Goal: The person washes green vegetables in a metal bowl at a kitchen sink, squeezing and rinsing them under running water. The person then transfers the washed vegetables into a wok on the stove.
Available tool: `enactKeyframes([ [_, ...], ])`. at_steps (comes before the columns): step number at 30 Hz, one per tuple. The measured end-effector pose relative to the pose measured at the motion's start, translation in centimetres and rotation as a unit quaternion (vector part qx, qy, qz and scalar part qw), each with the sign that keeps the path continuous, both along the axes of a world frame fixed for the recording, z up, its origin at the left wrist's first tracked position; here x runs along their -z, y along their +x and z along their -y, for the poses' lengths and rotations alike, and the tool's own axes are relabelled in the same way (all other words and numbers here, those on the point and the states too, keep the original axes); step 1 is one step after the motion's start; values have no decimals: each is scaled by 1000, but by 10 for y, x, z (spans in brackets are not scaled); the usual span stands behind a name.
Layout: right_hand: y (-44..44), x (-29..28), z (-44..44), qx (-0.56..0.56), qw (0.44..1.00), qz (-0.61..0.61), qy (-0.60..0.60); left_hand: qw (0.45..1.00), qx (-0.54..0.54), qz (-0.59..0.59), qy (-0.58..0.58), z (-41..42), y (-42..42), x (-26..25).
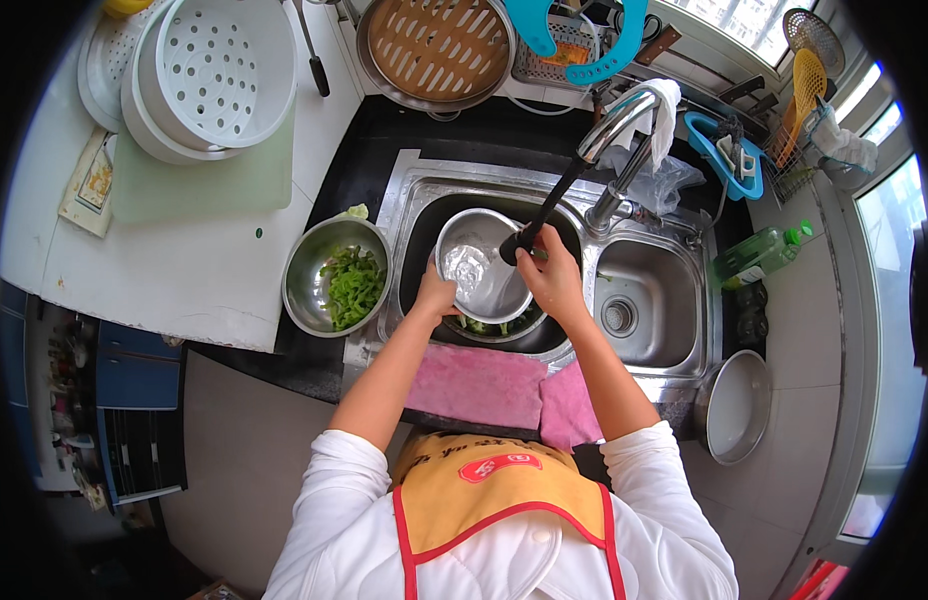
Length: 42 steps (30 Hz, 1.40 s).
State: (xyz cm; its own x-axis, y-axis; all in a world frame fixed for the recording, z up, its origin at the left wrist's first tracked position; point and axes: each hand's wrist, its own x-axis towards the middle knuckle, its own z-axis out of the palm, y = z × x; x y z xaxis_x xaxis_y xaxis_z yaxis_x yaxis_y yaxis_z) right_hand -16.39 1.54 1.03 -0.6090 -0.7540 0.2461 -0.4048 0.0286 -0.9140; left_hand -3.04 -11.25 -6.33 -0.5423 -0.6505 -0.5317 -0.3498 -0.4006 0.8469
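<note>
My left hand (435, 292) grips the left rim of a stainless steel bowl (483, 300), which is tilted over the larger sink basin (426, 225). Water runs into this bowl from a black faucet hose nozzle (515, 246). My right hand (552, 275) holds that nozzle from the right, fingers around its end. Beneath the tilted bowl sits another metal bowl with green vegetables (501, 328), mostly hidden. Left of the sink, a steel bowl (299, 300) contains chopped green vegetables (353, 287).
A chrome faucet (621, 176) rises behind the basins. The smaller basin (651, 300) lies right, beside a green detergent bottle (756, 257) and a metal basin (734, 407). Pink cloths (475, 384) cover the front edge. White perforated steamer baskets (209, 75) stand on the left counter.
</note>
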Motion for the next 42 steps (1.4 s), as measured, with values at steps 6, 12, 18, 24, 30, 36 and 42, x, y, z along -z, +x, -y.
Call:
enactKeyframes([
  [6,-6,9,46,36,996,-3,-81,988,55,74,-121,-3,-5,25],
  [12,-9,7,17,2,999,-39,-27,850,72,141,-503,-7,10,-11],
  [18,-8,4,-17,-27,999,15,-18,734,51,106,-669,1,10,-50],
  [24,-9,8,-30,-38,999,16,-26,693,10,122,-710,37,7,-72],
  [30,-3,7,-26,-46,998,30,-14,841,-165,67,-510,124,1,1],
  [36,-8,14,-27,-33,999,19,-14,947,-284,-149,-10,149,-39,-30],
  [42,-8,16,6,-22,998,42,-45,918,-358,-160,51,188,-51,11],
])
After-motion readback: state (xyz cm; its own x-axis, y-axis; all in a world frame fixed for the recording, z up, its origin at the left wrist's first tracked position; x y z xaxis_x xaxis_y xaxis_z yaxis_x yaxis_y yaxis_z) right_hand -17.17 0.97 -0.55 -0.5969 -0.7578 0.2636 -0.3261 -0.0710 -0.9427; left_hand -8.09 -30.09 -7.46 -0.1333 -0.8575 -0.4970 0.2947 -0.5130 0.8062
